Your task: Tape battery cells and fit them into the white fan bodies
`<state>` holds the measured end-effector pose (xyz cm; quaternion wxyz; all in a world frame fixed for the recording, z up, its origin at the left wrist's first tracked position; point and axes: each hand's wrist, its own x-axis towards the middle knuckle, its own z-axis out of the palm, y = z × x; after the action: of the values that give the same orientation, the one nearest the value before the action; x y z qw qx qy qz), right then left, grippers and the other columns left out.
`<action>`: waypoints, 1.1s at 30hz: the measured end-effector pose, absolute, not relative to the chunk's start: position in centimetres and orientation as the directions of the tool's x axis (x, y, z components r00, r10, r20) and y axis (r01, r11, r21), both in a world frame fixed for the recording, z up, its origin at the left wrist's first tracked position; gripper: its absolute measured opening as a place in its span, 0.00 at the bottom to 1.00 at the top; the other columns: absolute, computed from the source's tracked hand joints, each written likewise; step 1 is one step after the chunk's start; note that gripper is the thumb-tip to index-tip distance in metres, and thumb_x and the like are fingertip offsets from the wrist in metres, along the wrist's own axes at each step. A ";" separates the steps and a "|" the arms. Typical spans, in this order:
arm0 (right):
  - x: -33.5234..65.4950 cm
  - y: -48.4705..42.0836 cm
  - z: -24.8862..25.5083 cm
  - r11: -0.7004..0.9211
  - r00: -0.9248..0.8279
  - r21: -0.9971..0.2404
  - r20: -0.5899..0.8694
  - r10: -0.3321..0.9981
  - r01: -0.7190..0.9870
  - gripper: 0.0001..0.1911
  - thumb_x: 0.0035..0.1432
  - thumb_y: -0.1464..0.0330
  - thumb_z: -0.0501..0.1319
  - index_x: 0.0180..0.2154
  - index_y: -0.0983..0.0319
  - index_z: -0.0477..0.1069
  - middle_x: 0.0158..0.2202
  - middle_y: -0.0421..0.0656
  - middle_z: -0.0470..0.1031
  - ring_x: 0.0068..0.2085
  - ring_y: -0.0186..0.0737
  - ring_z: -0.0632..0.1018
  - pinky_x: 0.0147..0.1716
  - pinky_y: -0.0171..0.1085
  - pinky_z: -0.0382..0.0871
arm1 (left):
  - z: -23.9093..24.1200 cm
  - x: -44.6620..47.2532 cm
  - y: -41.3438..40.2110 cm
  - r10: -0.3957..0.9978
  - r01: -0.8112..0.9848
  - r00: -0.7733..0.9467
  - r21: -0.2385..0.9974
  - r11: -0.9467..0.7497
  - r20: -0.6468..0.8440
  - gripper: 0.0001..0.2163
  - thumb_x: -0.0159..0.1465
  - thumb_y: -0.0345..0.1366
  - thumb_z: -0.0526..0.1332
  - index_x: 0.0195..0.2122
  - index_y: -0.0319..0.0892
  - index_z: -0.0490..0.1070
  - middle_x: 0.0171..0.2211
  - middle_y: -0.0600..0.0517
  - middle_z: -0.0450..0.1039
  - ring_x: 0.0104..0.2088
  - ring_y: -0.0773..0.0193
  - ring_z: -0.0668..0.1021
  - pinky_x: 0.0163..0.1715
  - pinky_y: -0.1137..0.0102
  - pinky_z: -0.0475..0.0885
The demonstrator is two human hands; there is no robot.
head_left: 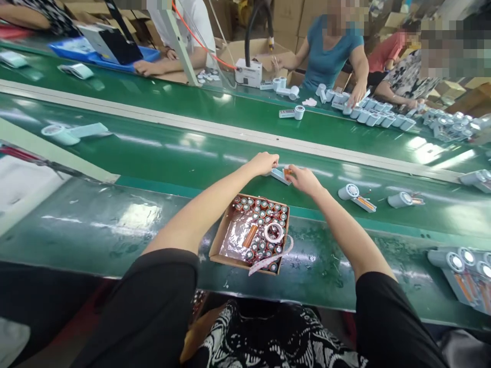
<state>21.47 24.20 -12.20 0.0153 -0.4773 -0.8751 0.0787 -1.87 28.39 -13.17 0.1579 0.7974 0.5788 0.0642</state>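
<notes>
1. We are holding a small fan (279, 176) flat on the green surface (153, 153), about midway along it and just past the near strip.
2. Our left hand (264, 162) is closing over the fan's head end, with its fingers curled down on it.
3. Our right hand (303, 179) is meeting it from the other side, its fingers pinching narrow on the orange piece at the fan's handle. We cannot tell whether that piece is fully seated.
4. A cardboard box (217, 245) is lying between our forearms, close to the near edge. It is holding many upright cells (264, 209) with a roll of tape (273, 232) resting on top of them.
5. Two more fans (355, 197) (402, 199) are lying to the right of our right hand, apart from it. A cluster of others (460, 266) is sitting by the right end of the near edge.
6. Other people are working along the far edge, their hands well apart from ours.
7. We are judging the step in hand to be the fitting of the orange piece into the handle.
8. A next move is calling for the left hand to be steadying the fan while the right fingers are pressing the piece straight and level, since a tilt could be jamming it.
</notes>
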 end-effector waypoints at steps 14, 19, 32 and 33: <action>20.5 26.9 -11.9 0.475 -0.562 -0.338 -0.240 0.791 0.812 0.22 0.66 0.59 0.66 0.59 0.56 0.81 0.43 0.43 0.87 0.41 0.44 0.82 0.44 0.37 0.71 | -13.1 -0.7 28.2 0.951 0.895 0.296 0.374 -0.244 -0.089 0.09 0.70 0.36 0.62 0.47 0.46 0.80 0.52 0.47 0.85 0.54 0.51 0.83 0.53 0.64 0.75; 23.0 26.5 -13.4 0.312 -0.441 -0.452 -0.214 0.872 0.836 0.22 0.72 0.62 0.59 0.57 0.67 0.79 0.40 0.43 0.86 0.34 0.36 0.77 0.37 0.34 0.68 | -13.6 -0.3 28.0 0.947 0.875 0.313 0.408 -0.259 -0.068 0.08 0.69 0.36 0.62 0.47 0.48 0.80 0.52 0.50 0.86 0.55 0.52 0.82 0.55 0.65 0.75; 24.5 20.8 -10.1 0.160 -0.222 -0.611 -0.027 0.975 0.776 0.13 0.73 0.63 0.62 0.52 0.64 0.79 0.56 0.52 0.83 0.48 0.42 0.81 0.53 0.37 0.71 | -8.3 1.1 22.8 0.945 0.867 0.322 0.383 -0.317 0.054 0.19 0.67 0.36 0.65 0.59 0.44 0.76 0.60 0.44 0.80 0.61 0.51 0.79 0.63 0.61 0.73; 25.3 18.8 -10.0 0.166 -0.224 -0.635 -0.012 0.974 0.755 0.15 0.76 0.61 0.58 0.52 0.64 0.78 0.55 0.51 0.83 0.47 0.41 0.82 0.51 0.36 0.71 | -8.1 0.4 20.5 0.934 0.849 0.342 0.390 -0.356 0.107 0.20 0.68 0.38 0.64 0.62 0.44 0.74 0.62 0.44 0.78 0.63 0.51 0.78 0.65 0.60 0.72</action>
<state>25.32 18.80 -9.95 0.2056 -0.5879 -0.7352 0.2674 0.43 20.49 -8.08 0.1339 0.8080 0.5516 0.1579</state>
